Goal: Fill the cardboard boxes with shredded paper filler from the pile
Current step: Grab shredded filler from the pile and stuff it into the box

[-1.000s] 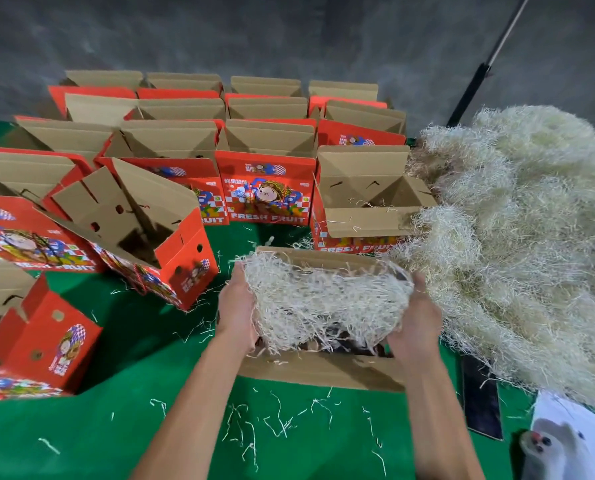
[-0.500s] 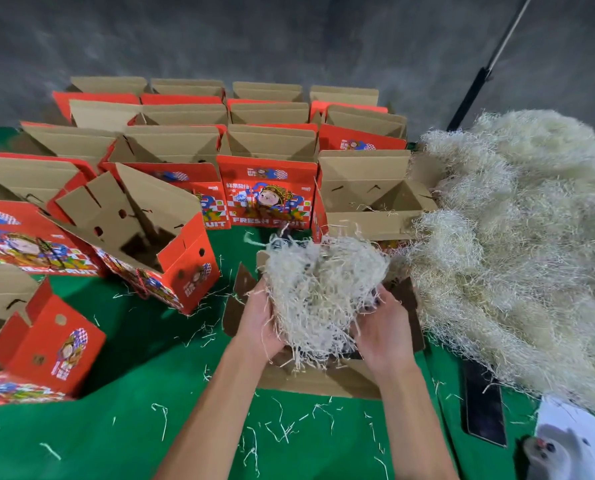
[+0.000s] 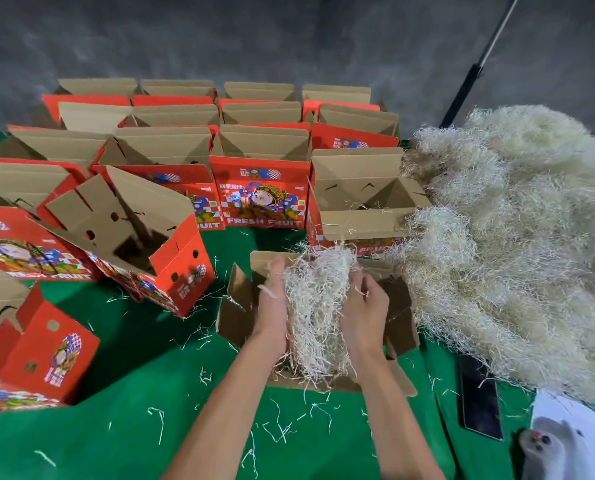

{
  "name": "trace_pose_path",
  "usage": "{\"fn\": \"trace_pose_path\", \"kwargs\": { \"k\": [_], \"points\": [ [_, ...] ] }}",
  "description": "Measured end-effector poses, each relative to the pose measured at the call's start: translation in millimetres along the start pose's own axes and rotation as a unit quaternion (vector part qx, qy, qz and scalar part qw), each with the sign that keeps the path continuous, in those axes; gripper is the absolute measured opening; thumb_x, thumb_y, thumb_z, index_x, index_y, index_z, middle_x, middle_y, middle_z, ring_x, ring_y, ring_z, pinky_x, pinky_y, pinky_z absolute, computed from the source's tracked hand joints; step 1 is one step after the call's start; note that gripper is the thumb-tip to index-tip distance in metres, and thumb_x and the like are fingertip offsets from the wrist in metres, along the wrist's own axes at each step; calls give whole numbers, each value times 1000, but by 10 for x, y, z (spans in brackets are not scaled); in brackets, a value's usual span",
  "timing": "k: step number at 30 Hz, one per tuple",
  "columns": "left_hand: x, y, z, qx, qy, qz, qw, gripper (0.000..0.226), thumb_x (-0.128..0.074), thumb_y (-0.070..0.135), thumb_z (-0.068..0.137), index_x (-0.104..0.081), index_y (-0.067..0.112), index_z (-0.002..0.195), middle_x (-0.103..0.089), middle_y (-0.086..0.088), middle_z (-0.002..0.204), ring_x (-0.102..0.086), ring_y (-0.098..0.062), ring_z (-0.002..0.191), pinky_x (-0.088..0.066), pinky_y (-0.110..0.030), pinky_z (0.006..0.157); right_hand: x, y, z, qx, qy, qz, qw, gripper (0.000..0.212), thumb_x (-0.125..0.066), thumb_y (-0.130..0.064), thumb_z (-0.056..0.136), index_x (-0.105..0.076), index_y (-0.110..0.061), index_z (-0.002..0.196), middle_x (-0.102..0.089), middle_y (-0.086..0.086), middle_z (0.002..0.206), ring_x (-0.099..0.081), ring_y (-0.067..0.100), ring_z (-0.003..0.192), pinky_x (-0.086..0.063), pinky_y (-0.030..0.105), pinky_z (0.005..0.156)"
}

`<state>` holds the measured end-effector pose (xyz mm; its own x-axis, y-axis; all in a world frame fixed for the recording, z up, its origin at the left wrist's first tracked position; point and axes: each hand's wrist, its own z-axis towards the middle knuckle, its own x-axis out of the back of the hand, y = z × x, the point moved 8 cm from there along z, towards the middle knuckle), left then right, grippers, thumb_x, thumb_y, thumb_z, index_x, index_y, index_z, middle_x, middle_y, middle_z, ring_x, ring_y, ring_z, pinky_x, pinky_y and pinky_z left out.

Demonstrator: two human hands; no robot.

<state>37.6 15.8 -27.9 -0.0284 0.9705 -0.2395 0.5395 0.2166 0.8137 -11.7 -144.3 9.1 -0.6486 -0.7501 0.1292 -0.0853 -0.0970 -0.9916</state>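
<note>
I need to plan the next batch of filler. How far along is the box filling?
Done: nothing looks finished. In hand: left hand and right hand press a wad of shredded paper into the nearest box. Left: the box behind holds only strands, the tilted box looks empty, others hidden.

Left hand [image 3: 271, 311] and right hand [image 3: 365, 311] at lower centre of frame, palms facing, fingers straight, pressing wad of shredded paper [image 3: 318, 306] between them over open brown box [image 3: 235, 308]. Big pile of shredded paper [image 3: 517, 251] fills right side of frame. Rows of open red boxes [image 3: 261, 199] across upper left; one tilted red box [image 3: 171, 271] at left centre. Green cloth [image 3: 116, 427] strewn with loose strands. Black phone [image 3: 479, 403] at lower right.
</note>
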Motion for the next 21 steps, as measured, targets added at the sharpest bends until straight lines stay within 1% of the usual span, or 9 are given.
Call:
{"fn": "trace_pose_path", "kwargs": {
  "k": [1,3,5,7,9,11,13,18,21],
  "points": [
    [-89,-10,-24,-8,-23,65,998,100,-49,94,61,-49,30,138,-54,9,116,-51,-15,108,-41,-47,105,-79,0,3,11,-27,-11,1000,42,-43,-34,105,-48,-14,68,-41,-11,53,-29,9,51,-31,29,53],
    [-110,-67,-20,-10,-6,147,989,66,-49,71,88,-45,27,136,-61,1,108,-58,-14,87,-50,-42,86,-150,34,11,4,-61,-25,998,43,-46,-33,104,-54,-8,70,-45,-8,52,-31,9,48,-31,26,47],
    [123,-15,72,2,54,120,991,34,-48,47,100,-53,29,128,-65,2,77,-49,-7,57,-46,-34,59,36,131,107,-44,-28,1,999,43,-49,-38,102,-59,-4,77,-42,-7,48,-28,9,42,-25,24,39],
    [439,109,200,10,118,40,992,29,-46,41,102,-59,26,125,-52,8,53,-33,-8,45,-33,-30,48,347,193,228,-81,37,26,996,46,-52,-50,98,-59,-11,74,-34,-7,43,-21,9,38,-20,24,37],
    [515,136,240,31,136,21,990,38,-46,48,101,-59,16,118,-45,3,58,-31,-11,49,-31,-30,50,424,170,238,-85,57,36,994,48,-51,-55,96,-58,-14,73,-32,-6,42,-20,9,37,-19,24,37],
    [172,59,128,47,51,42,997,51,-48,64,93,-62,18,110,-56,-1,75,-45,-17,60,-39,-33,55,184,133,170,-82,17,53,995,48,-48,-54,98,-58,-13,76,-36,-5,43,-24,11,38,-22,25,38],
    [-123,-37,14,49,-28,19,998,51,-52,67,90,-67,21,106,-69,-4,98,-65,-24,82,-55,-44,78,-51,128,98,-89,-32,39,995,48,-48,-55,98,-59,-12,81,-37,-3,46,-26,12,41,-26,25,41],
    [550,163,205,40,93,-151,983,42,-51,51,97,-69,17,112,-75,-12,103,-71,-28,93,-56,-51,88,656,224,302,-137,107,68,983,39,-55,-53,96,-59,-20,75,-34,-4,41,-22,10,37,-19,29,43],
    [515,32,194,57,109,-87,988,53,-50,63,94,-66,22,123,-72,-9,103,-62,-26,106,-43,-53,105,561,118,299,-72,53,59,994,36,-55,-60,93,-56,-28,77,-46,-11,46,-36,5,37,-30,28,42]
  ]
}}
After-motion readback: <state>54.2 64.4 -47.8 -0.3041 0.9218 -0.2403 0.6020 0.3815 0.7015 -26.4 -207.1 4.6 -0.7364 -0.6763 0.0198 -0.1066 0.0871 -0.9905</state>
